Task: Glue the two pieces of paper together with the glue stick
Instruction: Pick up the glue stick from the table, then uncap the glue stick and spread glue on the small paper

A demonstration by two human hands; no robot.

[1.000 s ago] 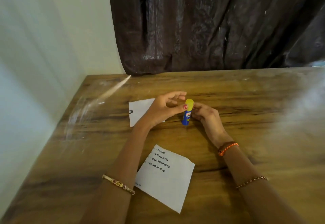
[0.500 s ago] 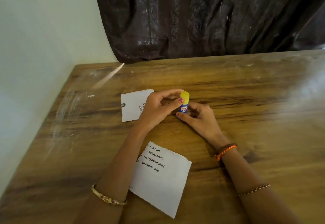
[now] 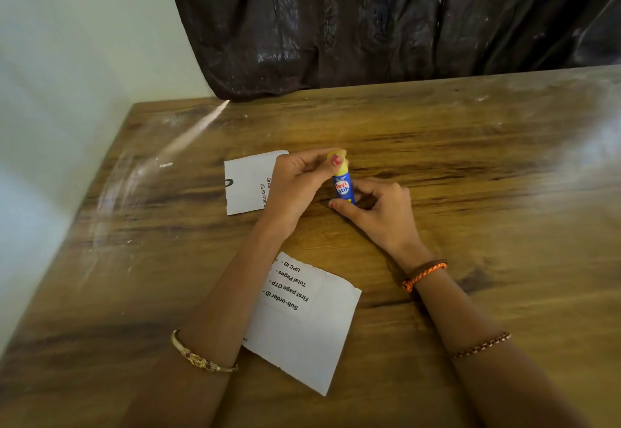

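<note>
Wooden desk (image 3: 470, 165) fills most of the view, dark curtain (image 3: 386, 17) behind at 12 o'clock. Two paper pieces lie flat on it, well apart: bigger piece (image 3: 309, 330) w/ printed lines at 6 o'clock, between the forearms; smaller piece (image 3: 248, 182) at approx 10 o'clock from centre, partly under the left hand (image 3: 295, 185). Right hand (image 3: 379, 212) has fingers curled round the lower blue body of the glue stick (image 3: 343, 187), which stands nearly upright at mid-desk, just right of the smaller piece. Left hand pinches the yellow cap (image 3: 340, 162) at the top w/ thumb & fingertips.

Step in hand, prob.: uncapping the stick; no glue on either paper yet. Next move calls for pulling the cap straight off while the right hand holds the body steady, then twisting up the glue.
</note>
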